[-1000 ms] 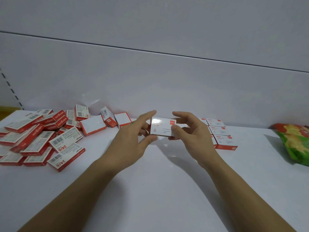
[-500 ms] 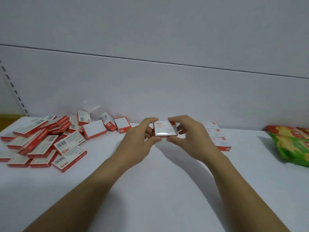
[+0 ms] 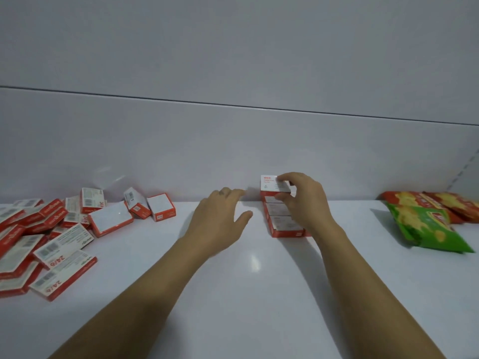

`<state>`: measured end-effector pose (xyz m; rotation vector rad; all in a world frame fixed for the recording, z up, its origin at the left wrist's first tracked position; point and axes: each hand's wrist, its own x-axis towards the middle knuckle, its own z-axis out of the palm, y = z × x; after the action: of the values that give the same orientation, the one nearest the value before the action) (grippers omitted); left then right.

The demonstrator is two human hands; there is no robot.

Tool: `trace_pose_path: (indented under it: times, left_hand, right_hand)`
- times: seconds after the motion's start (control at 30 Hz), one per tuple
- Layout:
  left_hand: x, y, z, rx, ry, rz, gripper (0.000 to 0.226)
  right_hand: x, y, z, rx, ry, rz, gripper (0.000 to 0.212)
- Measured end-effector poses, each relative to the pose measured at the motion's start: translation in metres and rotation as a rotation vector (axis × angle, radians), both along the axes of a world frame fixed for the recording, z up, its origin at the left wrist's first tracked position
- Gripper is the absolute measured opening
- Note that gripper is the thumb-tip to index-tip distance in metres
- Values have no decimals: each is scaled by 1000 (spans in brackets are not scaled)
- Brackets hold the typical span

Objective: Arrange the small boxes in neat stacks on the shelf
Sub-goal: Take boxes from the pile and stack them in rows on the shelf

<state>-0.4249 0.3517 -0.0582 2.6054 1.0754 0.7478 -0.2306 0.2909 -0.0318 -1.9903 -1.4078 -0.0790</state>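
- Step in hand — placing: the right hand [image 3: 305, 203] holds one small box [image 3: 270, 183] over the rear end of the row of boxes [image 3: 282, 225], close to the back edge of the shelf [image 3: 259, 294] and a little right of its middle.
- Fingers: the right thumb and fingers are curled round the box's right end, pinching it from front and back. The left hand [image 3: 217, 218] is released, fingers loosely spread, hovering just left of the row and holding nothing.
- Whether the held box already rests on the rearmost box of the row cannot be told; it sits directly above it.
- Heading of the box: broad white printed face up, tipped slightly toward the camera, red mark at its far left corner. Its long axis runs left to right, parallel to the back edge — the same way the boxes under it lie.
- The next move likely calls for lowering it flat, squaring its edges with the box beneath, then letting go without nudging the row.
- Much is left, by my judgement: a loose pile of boxes [image 3: 51, 229] lies jumbled at the left edge, some tilted, some on their sides.
- Snack bags [image 3: 427, 224] lie near the right edge, well apart from the row.
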Motion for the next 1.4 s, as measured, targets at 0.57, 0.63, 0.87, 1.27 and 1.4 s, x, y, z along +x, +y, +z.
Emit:
trace_pose_path:
  times: [0.57,0.63,0.87,1.27,1.4]
  left_hand:
    - [-5,11,-24,187,6,-77,29]
    - [-7,12,-24,168,18,-75,27]
    - [-9,10,-24,134,50,-77,32]
    - [-12,12,-21,125,134,-61,42]
    - [-15,12,-10,151,139,-57,43]
  right_hand:
    - [27,19,-34,-67,5,-114,22]
    - [25,19,-35,-61,11,-101,22]
    - [21,18,-35,-69,-2,-126,22]
    - [10,9,-29,-145,-53,-134,44]
    - [-5,2,-20,-90,-32,-104,55]
